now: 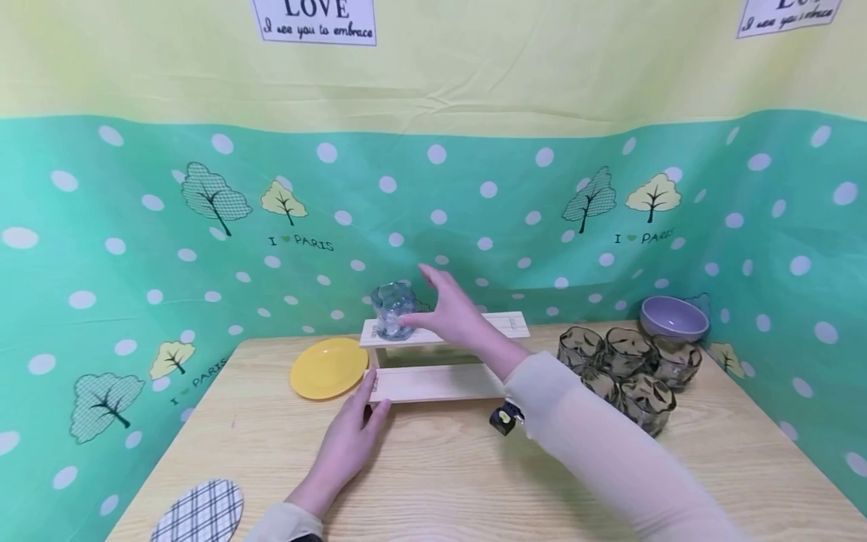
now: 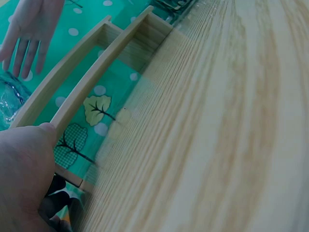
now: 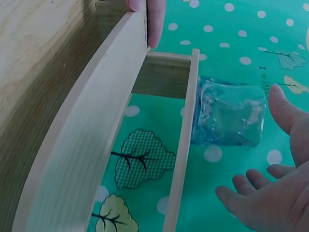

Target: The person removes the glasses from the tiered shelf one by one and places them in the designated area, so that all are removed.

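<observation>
A clear bluish glass cup [image 1: 391, 320] with a wavy wall stands on the left end of the upper board of a two-tier wooden shelf [image 1: 433, 384]. My right hand [image 1: 455, 312] is just to the right of the cup, fingers spread, the thumb pointing at its side. In the right wrist view a gap shows between the glass cup [image 3: 231, 113] and the thumb. With thumb and fingers, my left hand [image 1: 348, 440] grips the left end of the lower board. The left wrist view has its thumb [image 2: 34, 137] against the board's end.
Several smoky brown glass cups [image 1: 626, 352] stand grouped right of the shelf, with a purple bowl [image 1: 673, 318] behind them. A yellow plate [image 1: 330, 367] lies left of the shelf. A checked round mat [image 1: 202, 513] is at the front left. A patterned green cloth hangs behind the table.
</observation>
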`<state>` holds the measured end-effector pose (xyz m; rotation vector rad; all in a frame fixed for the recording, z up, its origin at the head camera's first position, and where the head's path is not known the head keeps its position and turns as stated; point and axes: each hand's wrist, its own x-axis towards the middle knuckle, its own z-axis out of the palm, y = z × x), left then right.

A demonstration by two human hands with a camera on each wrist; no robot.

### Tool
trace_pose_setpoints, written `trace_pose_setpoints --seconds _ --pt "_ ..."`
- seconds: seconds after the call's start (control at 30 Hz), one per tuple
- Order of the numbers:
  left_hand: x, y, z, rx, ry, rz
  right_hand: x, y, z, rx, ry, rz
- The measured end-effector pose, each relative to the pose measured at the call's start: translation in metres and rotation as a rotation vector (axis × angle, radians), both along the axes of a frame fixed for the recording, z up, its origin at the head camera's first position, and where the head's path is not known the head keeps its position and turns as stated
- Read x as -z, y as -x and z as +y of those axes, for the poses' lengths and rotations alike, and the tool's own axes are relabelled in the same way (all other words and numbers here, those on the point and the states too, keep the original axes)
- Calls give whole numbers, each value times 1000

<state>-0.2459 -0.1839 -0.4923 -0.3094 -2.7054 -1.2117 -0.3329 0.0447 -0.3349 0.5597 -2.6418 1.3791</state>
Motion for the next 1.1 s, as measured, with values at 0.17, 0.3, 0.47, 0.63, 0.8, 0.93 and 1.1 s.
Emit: trace_pose_setpoints --seconds 0.17,0.3,0.47,0.63,0.8,0.93,1.1 --pt "1 1 1 -8 -8 -26 4 5 -13 3 -4 -18" --pt "0 0 2 -8 -16 -32 7 8 -20 5 -8 -33" --pt "-1 0 2 -14 -14 -21 10 11 -25 5 -17 -54" --pt "-2 -1 2 -13 -14 -2 11 13 -29 0 -8 -65" --pt "-2 -1 2 -14 -11 -21 13 14 -31 1 -2 -66" --pt "-1 0 2 -14 -9 -25 13 15 -32 12 -4 -60" --pt "0 1 1 -12 -8 -22 12 15 -33 23 -19 -53"
